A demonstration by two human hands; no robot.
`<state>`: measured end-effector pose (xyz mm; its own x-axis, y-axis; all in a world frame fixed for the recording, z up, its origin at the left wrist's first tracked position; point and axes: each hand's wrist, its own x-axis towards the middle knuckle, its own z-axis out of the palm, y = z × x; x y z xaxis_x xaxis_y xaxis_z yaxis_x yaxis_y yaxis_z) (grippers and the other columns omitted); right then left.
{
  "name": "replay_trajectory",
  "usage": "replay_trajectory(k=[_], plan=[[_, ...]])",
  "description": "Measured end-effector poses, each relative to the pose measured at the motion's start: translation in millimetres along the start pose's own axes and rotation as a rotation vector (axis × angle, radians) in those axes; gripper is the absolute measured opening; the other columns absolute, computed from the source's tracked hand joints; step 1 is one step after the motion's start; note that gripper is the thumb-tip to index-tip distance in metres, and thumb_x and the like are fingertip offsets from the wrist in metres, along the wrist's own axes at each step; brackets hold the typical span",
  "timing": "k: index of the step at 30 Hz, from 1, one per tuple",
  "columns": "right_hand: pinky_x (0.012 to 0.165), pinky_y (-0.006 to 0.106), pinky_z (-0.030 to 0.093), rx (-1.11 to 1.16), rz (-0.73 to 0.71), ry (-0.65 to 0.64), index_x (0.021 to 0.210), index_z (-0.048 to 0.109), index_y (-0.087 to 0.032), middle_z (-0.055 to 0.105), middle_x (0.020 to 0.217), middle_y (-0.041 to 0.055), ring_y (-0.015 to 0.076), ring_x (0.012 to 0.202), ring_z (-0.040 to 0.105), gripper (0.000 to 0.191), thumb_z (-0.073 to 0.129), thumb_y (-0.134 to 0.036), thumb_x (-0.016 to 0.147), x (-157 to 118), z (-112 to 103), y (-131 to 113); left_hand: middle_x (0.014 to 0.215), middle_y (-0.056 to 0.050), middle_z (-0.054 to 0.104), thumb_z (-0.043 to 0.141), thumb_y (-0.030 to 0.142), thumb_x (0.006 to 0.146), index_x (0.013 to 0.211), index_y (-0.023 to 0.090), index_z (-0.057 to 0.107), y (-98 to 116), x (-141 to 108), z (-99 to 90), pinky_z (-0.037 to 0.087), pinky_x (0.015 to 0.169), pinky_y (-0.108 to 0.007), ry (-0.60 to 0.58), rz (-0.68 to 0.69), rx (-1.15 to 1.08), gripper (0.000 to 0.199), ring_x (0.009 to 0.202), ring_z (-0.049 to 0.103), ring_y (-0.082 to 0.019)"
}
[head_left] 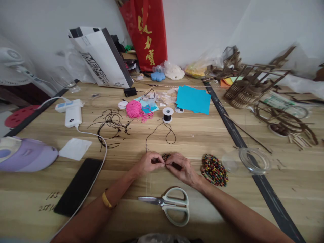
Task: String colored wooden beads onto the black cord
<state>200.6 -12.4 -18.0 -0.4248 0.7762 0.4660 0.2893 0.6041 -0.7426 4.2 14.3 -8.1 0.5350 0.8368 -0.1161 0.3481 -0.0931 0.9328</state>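
Observation:
My left hand (pixel 152 162) and my right hand (pixel 181 167) meet fingertip to fingertip at the middle of the wooden table, each in a pinch. What lies between the fingertips is too small to make out. Just behind them shows a small part of some dark beads (pixel 166 156). A thin black cord (pixel 161 125) runs from a white spool (pixel 167 115) down to my left hand. Below my hands lie scissors (pixel 174 205) with pale handles, blades pointing left. To the right of my right hand rests a heap of multicoloured beads (pixel 215 169).
Black cord scraps (pixel 111 126), pink yarn (pixel 134 109) and blue sheets (pixel 193 99) lie farther back. A black phone-like slab (pixel 78 186) and white cable (pixel 105 145) are at left. A clear coil (pixel 254 161) and wooden models (pixel 248 89) are at right.

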Motion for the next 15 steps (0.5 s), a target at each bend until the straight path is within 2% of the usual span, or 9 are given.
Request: replay_trajectory(k=[9, 15], plan=[[0.077, 0.032, 0.049, 0.023, 0.003, -0.016, 0.087, 0.063, -0.019, 0.066, 0.084, 0.0066, 0.0180, 0.084, 0.061, 0.005, 0.057, -0.020, 0.088, -1.4, -1.4, 0.3, 0.073, -0.005, 0.066, 0.066, 0.021, 0.071, 0.073, 0.011, 0.071, 1.5, 0.6, -0.7, 0.044, 0.066, -0.023, -0.015, -0.006, -0.005, 0.011, 0.068, 0.059, -0.014], [0.075, 0.031, 0.049, 0.044, -0.004, -0.008, 0.089, 0.062, -0.018, 0.066, 0.083, 0.0074, 0.0177, 0.081, 0.061, 0.008, 0.057, -0.023, 0.089, -2.0, 0.5, 2.0, 0.071, -0.004, 0.065, 0.068, 0.022, 0.069, 0.072, 0.011, 0.069, 2.2, 0.8, -0.2, 0.043, 0.063, -0.022, -0.027, -0.020, -0.053, 0.011, 0.067, 0.057, -0.013]])
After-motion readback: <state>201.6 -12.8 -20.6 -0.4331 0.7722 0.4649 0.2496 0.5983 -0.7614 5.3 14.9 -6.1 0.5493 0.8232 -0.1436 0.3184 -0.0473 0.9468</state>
